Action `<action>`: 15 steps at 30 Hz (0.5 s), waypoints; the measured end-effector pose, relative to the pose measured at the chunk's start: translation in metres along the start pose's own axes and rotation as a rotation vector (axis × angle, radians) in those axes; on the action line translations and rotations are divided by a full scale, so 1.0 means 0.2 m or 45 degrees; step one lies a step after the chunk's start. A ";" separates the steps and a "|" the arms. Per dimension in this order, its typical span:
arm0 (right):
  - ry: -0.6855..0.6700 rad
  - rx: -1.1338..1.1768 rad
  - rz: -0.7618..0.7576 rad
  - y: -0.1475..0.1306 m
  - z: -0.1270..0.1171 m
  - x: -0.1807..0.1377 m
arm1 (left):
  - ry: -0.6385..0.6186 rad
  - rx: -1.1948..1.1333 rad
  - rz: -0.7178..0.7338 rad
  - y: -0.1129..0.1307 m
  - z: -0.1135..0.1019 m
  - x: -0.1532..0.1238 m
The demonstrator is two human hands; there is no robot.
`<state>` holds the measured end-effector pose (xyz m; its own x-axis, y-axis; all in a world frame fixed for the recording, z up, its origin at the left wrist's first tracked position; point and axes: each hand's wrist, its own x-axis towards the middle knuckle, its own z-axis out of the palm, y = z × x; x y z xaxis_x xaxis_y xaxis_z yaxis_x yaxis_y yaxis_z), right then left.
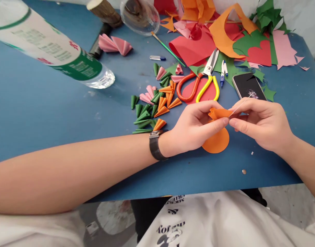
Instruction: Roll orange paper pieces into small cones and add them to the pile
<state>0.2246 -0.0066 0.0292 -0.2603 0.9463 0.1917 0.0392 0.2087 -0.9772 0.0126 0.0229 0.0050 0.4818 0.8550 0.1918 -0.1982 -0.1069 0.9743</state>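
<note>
My left hand [198, 127], with a black watch [155, 145] at the wrist, pinches a folded piece of orange paper [220, 113] between thumb and fingers. Close against it, my right hand [263, 121] is closed, fingertips pinching a thin, pale, straight strand [240, 105] whose lower end meets the orange paper. Whether the strand is a needle, wire or thread I cannot tell. Partly covered by my left hand, an orange paper disc [216, 142] shows below. Left of my hands lie several rolled paper cones [161, 103] in green, orange and pink.
Beyond my hands lie scissors [210, 70], a blue-and-white pen [222, 76], a phone [247, 84] and a brush [170, 51]. Coloured paper scraps [193, 48] cover the back right. A bottle [57, 44] looms at left near a wooden-headed mallet [103, 12] and a clear container [140, 17].
</note>
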 end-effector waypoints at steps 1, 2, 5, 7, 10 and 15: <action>-0.002 -0.020 -0.001 0.00 0.00 0.00 | -0.005 -0.009 -0.004 0.00 0.00 0.00; -0.002 -0.040 -0.005 0.00 0.00 0.00 | -0.012 -0.017 -0.005 0.00 0.00 0.00; 0.002 -0.073 -0.015 0.00 0.00 0.00 | -0.029 -0.024 -0.007 0.00 -0.01 0.00; 0.012 -0.063 0.001 0.00 0.00 0.00 | -0.036 -0.016 -0.006 -0.01 -0.01 0.00; 0.038 -0.027 0.033 0.01 0.01 0.00 | -0.034 0.002 0.019 -0.01 0.00 0.00; 0.066 0.048 0.023 0.02 0.03 0.00 | -0.018 0.070 0.067 -0.02 0.00 0.00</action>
<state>0.2180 -0.0071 0.0248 -0.2095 0.9615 0.1778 0.0067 0.1833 -0.9830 0.0136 0.0231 0.0012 0.4843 0.8402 0.2440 -0.1762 -0.1795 0.9678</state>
